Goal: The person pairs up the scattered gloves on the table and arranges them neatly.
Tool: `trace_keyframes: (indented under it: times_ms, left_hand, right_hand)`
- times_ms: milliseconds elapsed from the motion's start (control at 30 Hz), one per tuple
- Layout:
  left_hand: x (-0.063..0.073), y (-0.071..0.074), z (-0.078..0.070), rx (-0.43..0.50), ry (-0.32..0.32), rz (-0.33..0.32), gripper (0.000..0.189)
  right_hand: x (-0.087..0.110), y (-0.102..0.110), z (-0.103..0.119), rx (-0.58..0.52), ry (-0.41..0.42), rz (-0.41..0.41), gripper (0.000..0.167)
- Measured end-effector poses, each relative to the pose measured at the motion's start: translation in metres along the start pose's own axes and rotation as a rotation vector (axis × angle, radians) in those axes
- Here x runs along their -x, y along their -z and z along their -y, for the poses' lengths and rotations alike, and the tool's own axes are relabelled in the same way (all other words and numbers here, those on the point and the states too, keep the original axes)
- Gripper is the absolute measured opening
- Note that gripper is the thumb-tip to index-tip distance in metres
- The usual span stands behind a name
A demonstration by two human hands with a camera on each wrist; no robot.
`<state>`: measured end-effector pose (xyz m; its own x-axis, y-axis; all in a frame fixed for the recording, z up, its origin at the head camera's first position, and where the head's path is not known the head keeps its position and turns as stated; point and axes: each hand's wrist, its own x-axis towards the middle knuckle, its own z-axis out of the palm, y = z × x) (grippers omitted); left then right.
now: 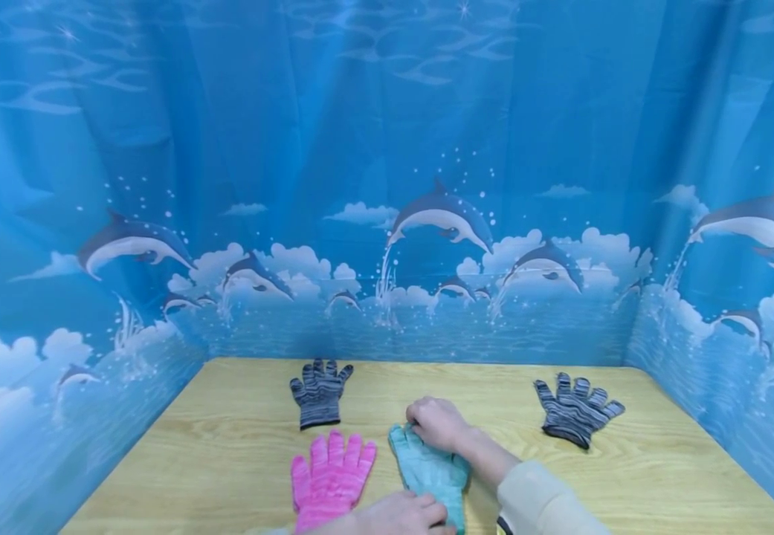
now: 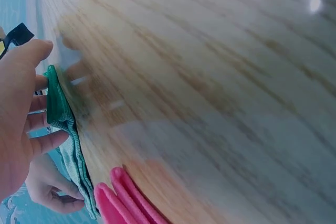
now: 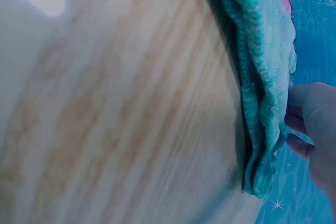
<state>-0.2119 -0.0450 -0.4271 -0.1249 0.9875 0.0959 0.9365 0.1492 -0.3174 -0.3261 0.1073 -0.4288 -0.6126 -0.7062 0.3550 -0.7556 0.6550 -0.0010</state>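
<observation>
A teal knit glove (image 1: 430, 468) lies on the wooden table, its cuff toward the near edge. My left hand (image 1: 403, 513) rests over the cuff. In the left wrist view, the left fingers (image 2: 44, 124) lie nearly straight across the darker green cuff, with the thumb held apart from them. At the glove's far end is my right hand (image 1: 439, 425), its fingers curled against the finger part. The right wrist view shows these fingertips (image 3: 299, 145) right at the teal fabric (image 3: 270, 77), partly hidden behind it.
A pink glove (image 1: 333, 475) lies palm-down-flat to the left of the teal one. Two grey-and-black striped gloves lie farther back, one at left (image 1: 320, 394) and one at right (image 1: 575, 410). A blue dolphin-print curtain (image 1: 387, 148) surrounds the table (image 1: 213, 446) at the back and sides.
</observation>
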Motion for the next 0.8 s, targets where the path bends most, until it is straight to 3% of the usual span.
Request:
trace_keyframes:
  times_ms: [267, 533, 700, 800]
  left_hand:
    - [0.002, -0.001, -0.001, -0.005, -0.005, -0.016, 0.033]
    - [0.001, -0.001, -0.002, -0.023, 0.008, -0.004, 0.032]
    - [0.0, 0.002, -0.002, -0.036, 0.005, 0.003, 0.032]
    - [-0.001, 0.007, 0.001, 0.024, 0.026, 0.032, 0.033]
  right_hand:
    - [0.008, 0.004, -0.008, -0.04, 0.089, -0.002, 0.01]
    - [0.013, 0.004, -0.008, 0.007, 0.121, 0.103, 0.015]
    - [0.016, 0.006, -0.007, -0.003, 0.105, 0.1, 0.016]
    - [0.018, 0.01, -0.008, -0.039, 0.116, 0.061, 0.015]
